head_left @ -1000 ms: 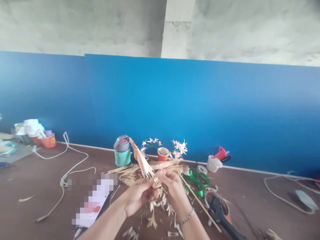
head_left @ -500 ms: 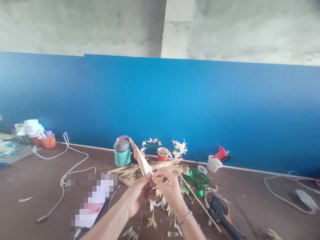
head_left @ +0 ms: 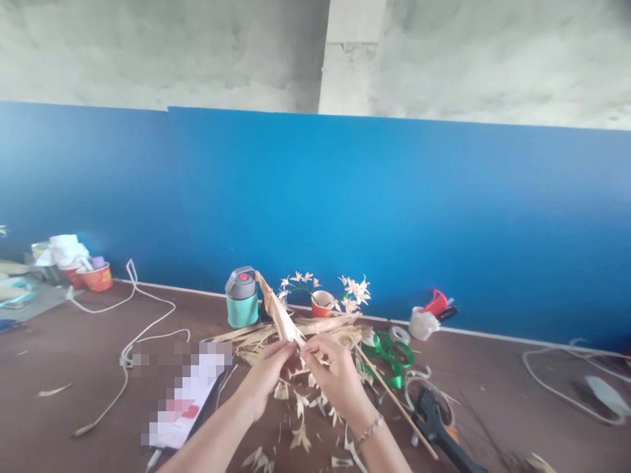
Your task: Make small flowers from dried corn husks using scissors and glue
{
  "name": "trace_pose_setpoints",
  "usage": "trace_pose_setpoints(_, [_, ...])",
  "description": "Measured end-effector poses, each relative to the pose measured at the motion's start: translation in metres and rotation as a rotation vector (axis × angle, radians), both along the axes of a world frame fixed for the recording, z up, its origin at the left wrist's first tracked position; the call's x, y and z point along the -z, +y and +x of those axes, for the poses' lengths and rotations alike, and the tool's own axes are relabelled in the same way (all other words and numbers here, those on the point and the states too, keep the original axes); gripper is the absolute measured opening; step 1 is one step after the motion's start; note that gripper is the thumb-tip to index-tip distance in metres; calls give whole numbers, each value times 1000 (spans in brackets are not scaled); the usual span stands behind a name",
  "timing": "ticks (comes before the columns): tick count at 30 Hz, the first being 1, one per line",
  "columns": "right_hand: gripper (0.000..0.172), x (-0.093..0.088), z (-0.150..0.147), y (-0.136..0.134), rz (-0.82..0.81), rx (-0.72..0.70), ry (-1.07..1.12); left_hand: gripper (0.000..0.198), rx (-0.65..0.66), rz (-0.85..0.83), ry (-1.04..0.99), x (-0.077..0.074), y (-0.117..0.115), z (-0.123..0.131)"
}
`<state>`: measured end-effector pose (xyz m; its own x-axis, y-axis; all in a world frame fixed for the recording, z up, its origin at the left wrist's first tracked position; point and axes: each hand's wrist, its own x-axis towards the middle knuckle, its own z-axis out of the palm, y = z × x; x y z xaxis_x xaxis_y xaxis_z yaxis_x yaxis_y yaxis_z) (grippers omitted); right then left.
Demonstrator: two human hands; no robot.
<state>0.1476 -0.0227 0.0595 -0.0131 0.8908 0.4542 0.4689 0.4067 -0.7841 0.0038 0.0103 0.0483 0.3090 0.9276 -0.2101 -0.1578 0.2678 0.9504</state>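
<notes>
Over the husk pile, my left hand [head_left: 266, 378] and my right hand [head_left: 335, 371] work close together, fingertips nearly meeting. Both are closed in a pinch; whatever lies between the fingers is too small or hidden to name. Just beyond the left fingertips a pale dried corn husk [head_left: 279, 312] leans up against a teal-and-grey jar [head_left: 242, 309]. More dried husk strips [head_left: 246, 335] lie behind the hands. Below them, cut husk flowers [head_left: 300, 439] and scraps are scattered on the brown table [head_left: 98, 368].
Finished pale flowers [head_left: 352, 292] rise beside an orange-and-white paper cup [head_left: 321, 304]. To the right are green ribbon [head_left: 389, 358], a tape roll [head_left: 399, 335], a thin stick [head_left: 394, 397] and a black glue gun [head_left: 431, 420]. White cable [head_left: 152, 322] lies left; a blue partition [head_left: 315, 197] stands behind.
My left hand has shifted slightly left, and its fingertips have drawn a little apart from my right hand's. A husk scrap beneath the hands shows more clearly. Objects on the table stay put.
</notes>
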Motion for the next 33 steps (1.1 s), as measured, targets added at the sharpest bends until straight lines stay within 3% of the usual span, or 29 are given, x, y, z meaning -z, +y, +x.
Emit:
trace_pose_setpoints(5, [5,3,-2,1,-123,-31,144,17,161,116,132,-8,-3,-2])
trace_pose_setpoints(9, [17,5,-2,1,-216,-107,258,20,294,174,180,-13,-3,-4])
trace_pose_setpoints(17, [15,1,1,0,-141,-55,106,12,228,71,209,-7,3,-8])
trace_pose_setpoints(22, [13,-1,-2,-2,-52,-42,26,18,251,156,246,-11,0,-10])
trace_pose_setpoints(29, [18,-6,-5,-6,-19,-131,-58,15,367,256,252,-14,-1,-11])
trace_pose_setpoints(33, [17,-6,-4,-6,51,-96,-139,12,286,179,288,-15,0,-10])
